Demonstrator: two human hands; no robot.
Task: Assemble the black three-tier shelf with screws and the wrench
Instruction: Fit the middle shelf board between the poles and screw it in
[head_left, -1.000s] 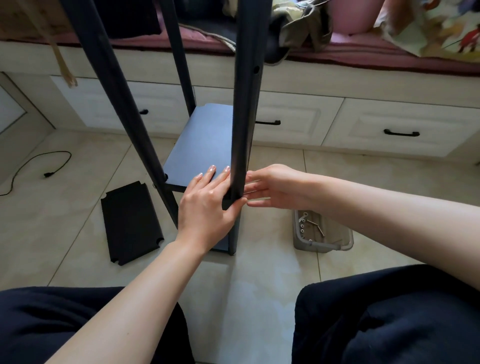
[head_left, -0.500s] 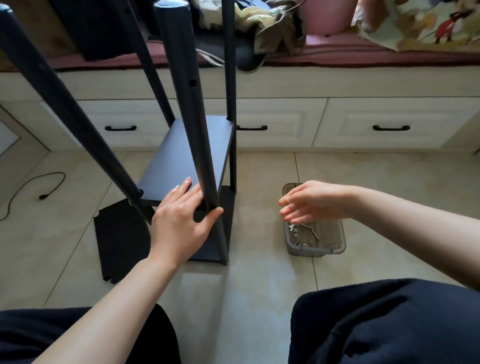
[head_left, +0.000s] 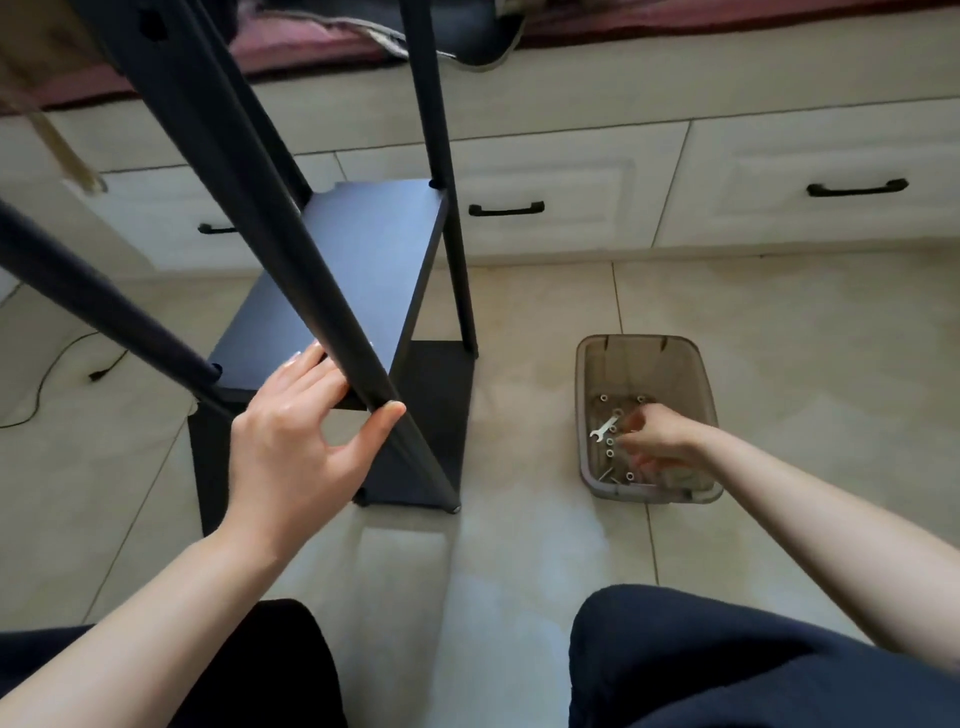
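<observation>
We grip the near shelf post (head_left: 332, 317) with our left hand (head_left: 291, 447) | right hand (head_left: 657, 439) — fingers curled down in the grey bin (head_left: 587, 410) among screws (head_left: 609, 453) beside the wrench (head_left: 602, 429), grip unclear.

Tiled floor (head_left: 779, 322), perhaps cream drawers (head_left: 810, 176)

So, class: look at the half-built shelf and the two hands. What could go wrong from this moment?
1. Only the left hand steadies the shelf, thumb and fingers around one black post; the frame may wobble or tip.
2. The right hand digs in the grey bin among loose screws and the wrench; it could fumble small parts.
3. A cord lies on the floor nearby.
</observation>
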